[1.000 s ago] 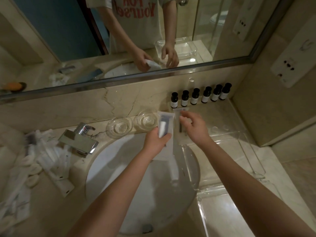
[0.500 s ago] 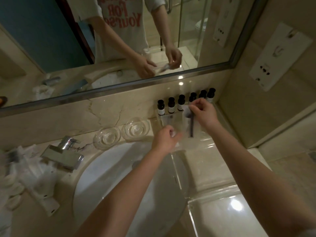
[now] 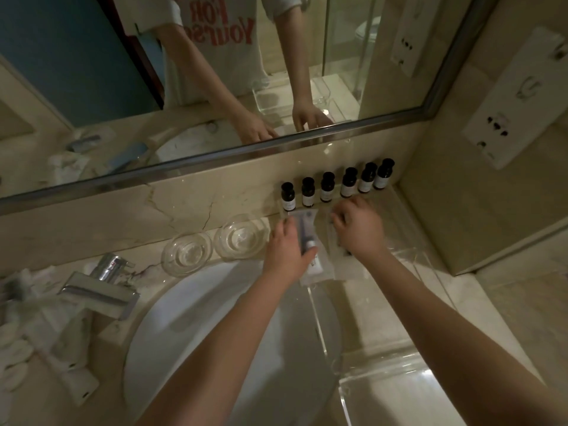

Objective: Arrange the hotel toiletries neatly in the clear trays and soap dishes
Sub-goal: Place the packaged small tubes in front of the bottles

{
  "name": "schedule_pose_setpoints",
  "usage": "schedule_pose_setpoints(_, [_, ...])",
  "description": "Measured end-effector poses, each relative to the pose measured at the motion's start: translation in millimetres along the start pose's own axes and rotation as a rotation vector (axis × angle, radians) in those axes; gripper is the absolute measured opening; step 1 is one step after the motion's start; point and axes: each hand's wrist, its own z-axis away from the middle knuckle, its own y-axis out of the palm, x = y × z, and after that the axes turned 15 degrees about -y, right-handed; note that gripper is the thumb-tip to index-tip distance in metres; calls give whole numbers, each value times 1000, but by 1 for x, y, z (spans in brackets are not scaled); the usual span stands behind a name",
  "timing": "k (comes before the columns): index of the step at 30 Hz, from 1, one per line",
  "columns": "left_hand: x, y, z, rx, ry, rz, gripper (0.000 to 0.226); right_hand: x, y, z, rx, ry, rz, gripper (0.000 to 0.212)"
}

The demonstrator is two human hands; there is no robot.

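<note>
1. Head view, risk: the toothbrush packet under the left hand hangs partly over the clear tray edge toward the sink at 6 o'clock; let go carelessly, it could slide into the basin.
2. The right hand works just below the six dark bottles at 12 o'clock; a careless knuckle could topple them.
3. Left fingers close around the toothbrush packet.
4. Right fingers press flat on a second sachet, mostly hidden beneath them; whether they grip it, I cannot tell.
</note>
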Motion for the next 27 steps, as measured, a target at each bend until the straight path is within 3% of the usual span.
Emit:
schedule_pose_setpoints(2, [1,4,2,-59,-144,105,62,6,3,-10,99,-15,67,26])
schedule_pose_setpoints(6, [5,13,5,178,-356,119,58,18,9,-35,300,20,173,34])
schedule_pose_setpoints(9, [6,14,6,226,-384,159,56,25,18,-44,377,131,90,34])
schedule_pose_setpoints(13, [2,11,6,252,-402,131,58,32,19,-51,366,269,-77,22])
schedule_pose_setpoints(18, [1,12,6,265,-406,127,55,29,19,-43,251,295,-58,25])
schedule_pose_setpoints(22, [1,5,11,135,-302,11,54,18,11,-29,58,181,-105,21])
schedule_pose_setpoints(25, [4,-2,9,-27,-27,-123,66,5,0,2,-86,-7,-16,27])
schedule_pose_setpoints(27, [5,-5,5,-1,143,-238,76,-3,-1,25,-47,-112,100,33])
